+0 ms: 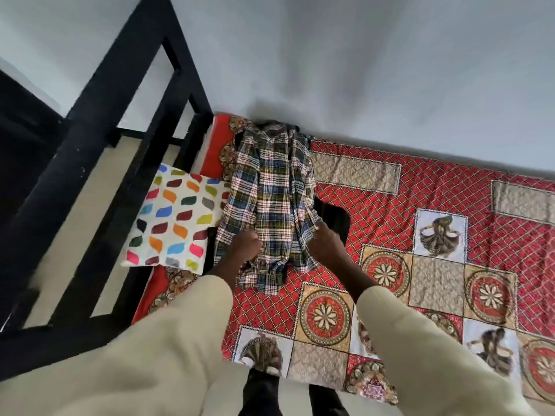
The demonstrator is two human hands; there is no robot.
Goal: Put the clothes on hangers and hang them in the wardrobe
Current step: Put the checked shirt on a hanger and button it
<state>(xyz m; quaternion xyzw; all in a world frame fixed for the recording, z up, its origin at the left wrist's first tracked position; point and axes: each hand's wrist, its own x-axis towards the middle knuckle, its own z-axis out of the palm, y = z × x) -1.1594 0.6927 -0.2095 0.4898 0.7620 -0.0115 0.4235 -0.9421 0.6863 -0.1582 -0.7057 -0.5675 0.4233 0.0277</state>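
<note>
At the far left stands a black bed frame (99,163), and just beside it a white pillow (177,217) with coloured leaf shapes lies at the edge of the red patterned bedspread (420,235). Next to the pillow, a plaid shirt (270,193) lies stretched along the bed over a dark garment (335,217). The left hand (243,246) bunches the shirt's lower edge in curled fingers, while the right hand (322,241) pinches its right side.

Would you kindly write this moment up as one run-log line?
stage: picking up | item: plaid shirt on bed | left hand: grips shirt | right hand: touches shirt | hanger: none visible
</note>
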